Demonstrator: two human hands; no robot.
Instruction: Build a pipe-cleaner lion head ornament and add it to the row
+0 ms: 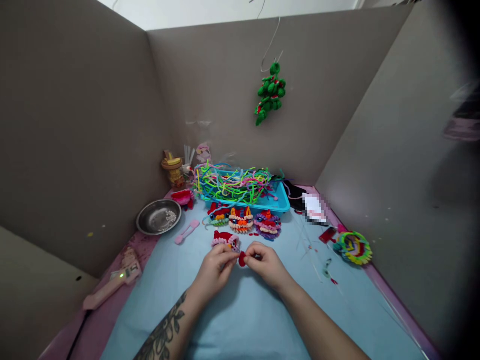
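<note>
A small dark red piece point(242, 259), fuzzy and rounded in look, is pinched between my two hands above the blue cloth. My left hand point(214, 269) grips its left side with thumb and forefinger. On its right side, the fingertips of my right hand point(267, 265) are closed. Just beyond my left fingers lies a red and pink fuzzy figure point(224, 238), partly covered by that hand. Behind it sit three lion-like heads of coloured chenille: a red and green one point(219, 215), an orange and white one point(241, 220) and a purple one point(267, 224).
A blue tray point(281, 202) heaped with chenille stems stands at the back. Left are a metal bowl point(159, 218), a pink strip point(187, 232) and a lit pink glue gun point(112, 289). Right lies a yellow-green fuzzy piece point(354, 248). Grey panels point(225, 75) enclose three sides.
</note>
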